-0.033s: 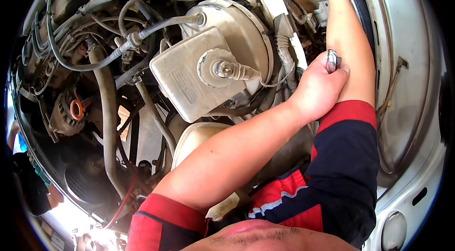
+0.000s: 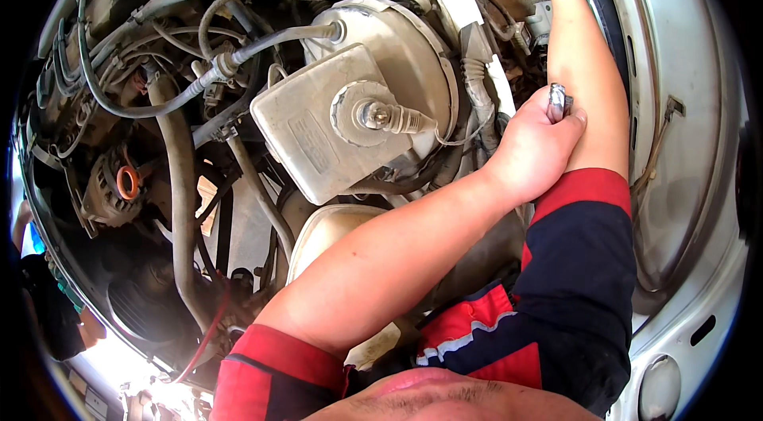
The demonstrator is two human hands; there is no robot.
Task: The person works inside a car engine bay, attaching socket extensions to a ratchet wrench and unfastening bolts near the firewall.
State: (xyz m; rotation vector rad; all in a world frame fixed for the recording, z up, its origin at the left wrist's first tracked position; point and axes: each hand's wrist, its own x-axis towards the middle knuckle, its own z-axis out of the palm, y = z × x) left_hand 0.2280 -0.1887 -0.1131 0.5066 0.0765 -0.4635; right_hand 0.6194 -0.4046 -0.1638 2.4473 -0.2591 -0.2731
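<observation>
Socket (image 2: 557,101), small and metallic, sits pinched in the left hand's (image 2: 531,152) curled fingers beside the right forearm (image 2: 584,71), whose hand is hidden far right; slack grip risks dropping it among hoses.

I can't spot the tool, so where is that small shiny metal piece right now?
In the head view, right of centre, the small shiny metal piece sticks up from the closed left hand, resting against the right forearm, right of the grey fluid reservoir.
</observation>
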